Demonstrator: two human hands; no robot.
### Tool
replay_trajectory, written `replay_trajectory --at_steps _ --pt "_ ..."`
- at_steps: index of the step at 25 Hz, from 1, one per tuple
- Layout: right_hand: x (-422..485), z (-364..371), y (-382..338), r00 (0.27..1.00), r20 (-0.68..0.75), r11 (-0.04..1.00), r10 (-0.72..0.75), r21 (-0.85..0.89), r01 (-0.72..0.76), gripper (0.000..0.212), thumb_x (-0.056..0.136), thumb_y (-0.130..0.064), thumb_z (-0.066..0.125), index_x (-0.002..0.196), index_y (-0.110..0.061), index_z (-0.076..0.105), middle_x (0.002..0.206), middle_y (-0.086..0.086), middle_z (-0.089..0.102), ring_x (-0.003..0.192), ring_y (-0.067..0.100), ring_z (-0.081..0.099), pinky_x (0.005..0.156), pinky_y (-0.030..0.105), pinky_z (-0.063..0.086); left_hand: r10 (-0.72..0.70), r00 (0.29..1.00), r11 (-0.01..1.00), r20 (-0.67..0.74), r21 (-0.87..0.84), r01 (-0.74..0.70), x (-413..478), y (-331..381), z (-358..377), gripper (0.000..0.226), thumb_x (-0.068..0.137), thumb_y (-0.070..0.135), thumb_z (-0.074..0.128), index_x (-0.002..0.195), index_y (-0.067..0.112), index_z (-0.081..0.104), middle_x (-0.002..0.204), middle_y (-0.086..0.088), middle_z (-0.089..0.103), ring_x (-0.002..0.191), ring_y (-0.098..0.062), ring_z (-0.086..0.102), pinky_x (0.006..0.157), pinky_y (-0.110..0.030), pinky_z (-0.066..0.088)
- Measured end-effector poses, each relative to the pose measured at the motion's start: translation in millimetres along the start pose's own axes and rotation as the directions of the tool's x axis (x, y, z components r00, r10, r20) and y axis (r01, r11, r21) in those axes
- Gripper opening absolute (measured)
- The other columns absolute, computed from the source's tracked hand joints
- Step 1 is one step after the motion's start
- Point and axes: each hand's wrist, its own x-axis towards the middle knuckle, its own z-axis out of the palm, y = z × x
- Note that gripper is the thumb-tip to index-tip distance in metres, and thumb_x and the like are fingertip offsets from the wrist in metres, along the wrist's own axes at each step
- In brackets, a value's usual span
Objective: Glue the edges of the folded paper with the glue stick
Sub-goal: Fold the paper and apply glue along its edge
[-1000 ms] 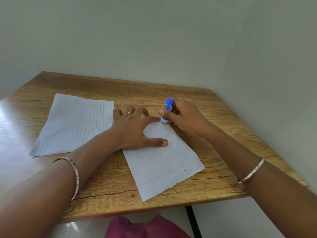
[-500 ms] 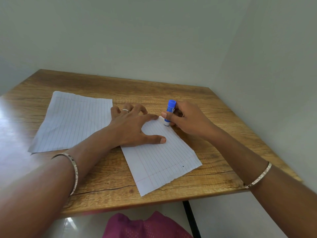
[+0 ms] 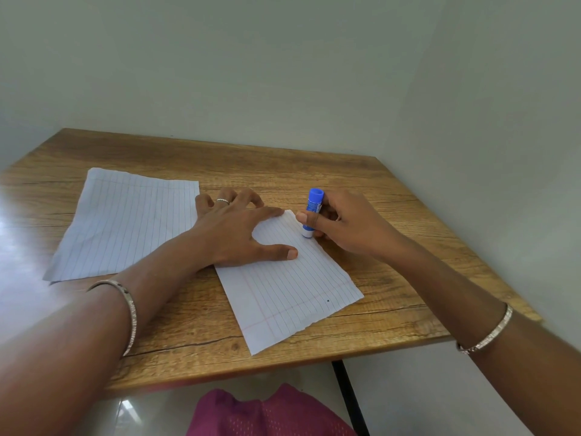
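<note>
A folded sheet of lined white paper (image 3: 289, 287) lies slanted on the wooden table (image 3: 393, 256), its near corner close to the front edge. My left hand (image 3: 239, 234) lies flat on the sheet's far end, fingers spread, thumb pressing the paper. My right hand (image 3: 345, 225) grips a blue glue stick (image 3: 312, 212) upright, its white tip down on the paper's right edge near the far corner.
A second lined sheet (image 3: 125, 221) lies flat to the left on the table. Walls close in behind and to the right. The table's front edge runs just past the folded paper; a black table leg (image 3: 349, 401) and pink cloth (image 3: 267, 413) show below.
The glue stick has slid a short way along the paper's right edge towards me. My left hand stays pressed on the sheet. The view has shifted slightly.
</note>
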Motion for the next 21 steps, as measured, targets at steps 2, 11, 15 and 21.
replay_trajectory --at_steps 2,11,15,21 --pt "-4 -2 0 1.0 0.012 1.0 0.007 -0.015 -0.007 0.037 0.095 -0.05 0.062 0.093 -0.013 0.066 0.087 0.009 0.073 0.083 0.026 0.07 0.078 0.047 0.056 -0.001 1.0 1.0 0.004 -0.004 0.001 0 0 0 0.111 0.047 0.101 0.015 0.147 0.055 0.029 0.149 0.008 0.035 0.142 -0.026 0.024 0.109 -0.056 0.016" --pt "-27 -10 1 0.999 0.04 0.999 0.035 0.004 -0.035 0.036 0.094 -0.05 0.062 0.095 -0.014 0.067 0.087 0.007 0.074 0.082 0.023 0.07 0.076 0.038 0.055 0.007 1.0 1.0 0.002 -0.009 -0.007 0 -1 0 0.108 0.05 0.101 0.018 0.147 0.055 0.029 0.15 0.007 0.035 0.143 -0.027 0.022 0.11 -0.056 0.016" --pt "-36 -14 1 0.997 0.058 0.999 0.042 -0.006 -0.042 0.038 0.094 -0.051 0.061 0.093 -0.014 0.068 0.085 0.006 0.074 0.08 0.023 0.069 0.07 0.032 0.051 0.004 1.0 1.0 0.005 -0.014 -0.004 0 -1 0 0.122 0.038 0.107 0.005 0.146 0.056 0.029 0.15 0.007 0.035 0.143 -0.028 0.022 0.109 -0.056 0.016" --pt "-53 -20 0 0.997 0.072 0.999 0.036 0.011 -0.037 0.037 0.093 -0.052 0.061 0.092 -0.015 0.068 0.087 0.01 0.074 0.081 0.026 0.07 0.078 0.046 0.057 0.008 1.0 1.0 0.001 -0.024 -0.008 0 -2 0 0.124 0.037 0.107 0.003 0.146 0.056 0.031 0.15 0.007 0.036 0.143 -0.029 0.023 0.11 -0.058 0.015"
